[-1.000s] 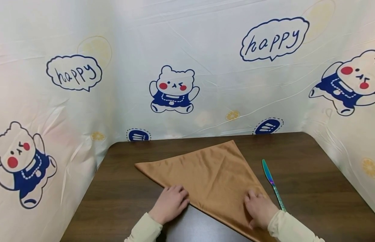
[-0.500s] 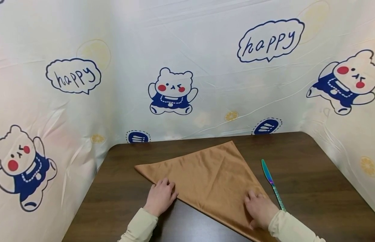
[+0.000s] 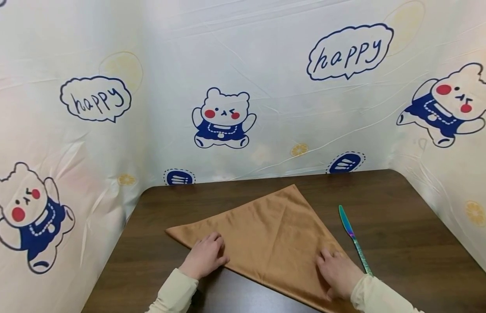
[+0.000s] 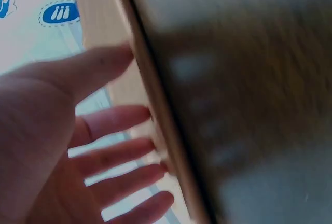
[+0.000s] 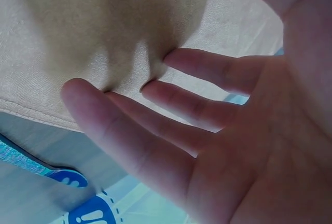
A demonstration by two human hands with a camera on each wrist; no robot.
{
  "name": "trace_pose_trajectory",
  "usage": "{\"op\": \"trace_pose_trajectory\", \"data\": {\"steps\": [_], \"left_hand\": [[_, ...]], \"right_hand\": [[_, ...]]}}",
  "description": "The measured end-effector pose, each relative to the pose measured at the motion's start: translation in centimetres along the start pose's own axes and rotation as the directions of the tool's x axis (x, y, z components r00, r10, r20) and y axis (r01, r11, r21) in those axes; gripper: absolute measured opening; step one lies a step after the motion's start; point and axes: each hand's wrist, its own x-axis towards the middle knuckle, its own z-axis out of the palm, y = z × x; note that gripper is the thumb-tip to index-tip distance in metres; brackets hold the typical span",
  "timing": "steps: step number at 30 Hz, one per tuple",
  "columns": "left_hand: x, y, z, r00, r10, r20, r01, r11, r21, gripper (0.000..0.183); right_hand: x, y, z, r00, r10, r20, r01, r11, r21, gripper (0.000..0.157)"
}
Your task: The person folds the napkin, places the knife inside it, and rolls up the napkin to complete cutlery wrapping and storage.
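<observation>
A brown satin cloth napkin (image 3: 266, 234), folded into a triangle, lies on the table, its long folded edge running from the left corner down to the front right. My left hand (image 3: 205, 254) rests on it at the folded edge near the left corner. In the left wrist view its fingers (image 4: 122, 151) are spread, fingertips and thumb touching the cloth (image 4: 155, 94). Toward the right side, my right hand (image 3: 338, 271) presses the napkin with its fingertips. Fingers (image 5: 129, 136) of that hand are nearly straight in the right wrist view, dimpling the fabric (image 5: 119, 37).
An iridescent table knife (image 3: 354, 239) lies on the dark wooden table (image 3: 415, 243), just right of the napkin and close to the right hand. A printed curtain (image 3: 274, 95) stands behind the table and along both sides.
My left hand has moved left along the folded edge. The napkin's left corner has shifted toward me and slightly left, its top corner slightly left. My right hand stays nearly in place.
</observation>
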Motion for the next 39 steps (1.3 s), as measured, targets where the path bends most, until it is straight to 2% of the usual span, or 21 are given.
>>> {"op": "trace_pose_trajectory", "data": {"steps": [3, 6, 8, 17, 21, 27, 33, 39], "left_hand": [[-0.1, -0.2, -0.2, 0.999, 0.016, 0.052, -0.015, 1.0, -0.017, 0.037], [-0.3, -0.3, -0.3, 0.996, 0.038, 0.076, -0.037, 0.999, -0.005, 0.056], [-0.5, -0.4, -0.4, 0.995, 0.053, 0.086, -0.054, 0.999, 0.007, 0.061], [-2.6, -0.4, -0.9, 0.993, 0.086, 0.083, -0.086, 0.996, -0.012, 0.054], [-3.6, -0.5, -0.9, 0.985, 0.101, 0.139, -0.091, 0.993, -0.075, 0.052], [-4.8, -0.6, -0.8, 0.972, 0.112, 0.206, -0.081, 0.985, -0.152, 0.055], [-6.1, 0.0, -1.4, 0.96, 0.1, 0.263, -0.058, 0.985, -0.164, 0.069], [-7.2, 0.4, -2.0, 0.946, 0.123, 0.299, -0.083, 0.986, -0.145, 0.078]], "right_hand": [[-0.2, 0.1, 0.1, 1.0, 0.0, 0.0, 0.0, 1.0, 0.015, 0.074], [-0.4, 0.2, 0.2, 1.0, -0.017, -0.017, 0.018, 1.0, 0.021, 0.073], [-0.5, 0.3, 0.3, 0.999, -0.038, -0.035, 0.038, 0.999, 0.012, 0.074], [-1.0, 0.7, 0.4, 0.989, -0.126, -0.071, 0.126, 0.992, -0.016, 0.074], [-1.5, 0.7, 0.4, 0.985, -0.16, -0.067, 0.16, 0.987, -0.002, 0.075], [-2.2, 0.8, 0.3, 0.983, -0.18, -0.034, 0.182, 0.98, 0.078, 0.079], [-2.9, 0.7, 0.1, 0.982, -0.187, 0.001, 0.186, 0.978, 0.097, 0.081], [-3.5, 0.7, 0.2, 0.985, -0.168, 0.045, 0.159, 0.976, 0.151, 0.078]]}}
